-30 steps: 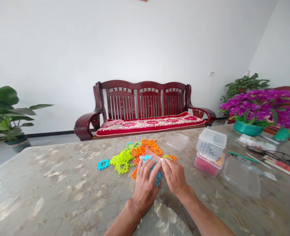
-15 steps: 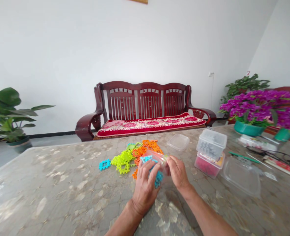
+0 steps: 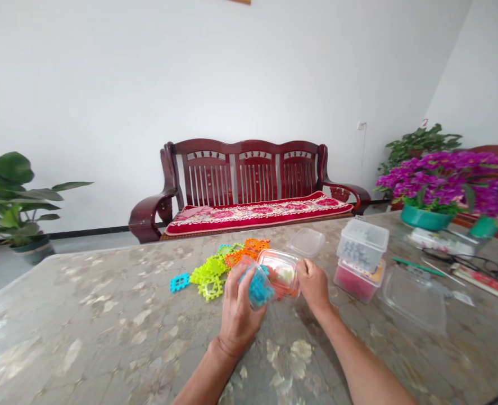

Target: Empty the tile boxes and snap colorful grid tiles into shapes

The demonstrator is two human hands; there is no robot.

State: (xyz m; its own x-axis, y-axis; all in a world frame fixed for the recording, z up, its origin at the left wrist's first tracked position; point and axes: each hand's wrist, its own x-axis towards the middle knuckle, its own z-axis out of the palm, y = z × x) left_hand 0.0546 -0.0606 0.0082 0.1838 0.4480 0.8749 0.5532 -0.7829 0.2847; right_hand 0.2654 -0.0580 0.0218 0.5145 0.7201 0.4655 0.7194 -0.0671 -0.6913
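Observation:
My left hand [image 3: 241, 306] is wrapped round a clear plastic container [image 3: 261, 288] tilted on its side, with blue notched pieces inside. Between thumb and fingers, my right hand [image 3: 313, 284] grips the edge of a clear plastic lid [image 3: 280, 264], which is apart from the container's mouth. Just beyond both hands lies a pile of flat notched pieces: lime green pieces [image 3: 209, 274] on the left and orange pieces [image 3: 255, 246] on the right. One blue piece [image 3: 179, 282] sits alone at the pile's left end. Orange shows through the lid.
Right of my hands, a clear box of grey pieces [image 3: 362, 243] is stacked on a box of red pieces [image 3: 358, 279]. Loose lids [image 3: 307, 242] lie nearby. Eyeglasses [image 3: 468, 261], a green pen [image 3: 417, 266] and purple flowers [image 3: 438, 177] are farther right. A wooden bench [image 3: 249, 169] stands behind the table.
The lid has come off the container of blue pieces and is now held up in my right hand. My left hand has tilted the container and shifted slightly left.

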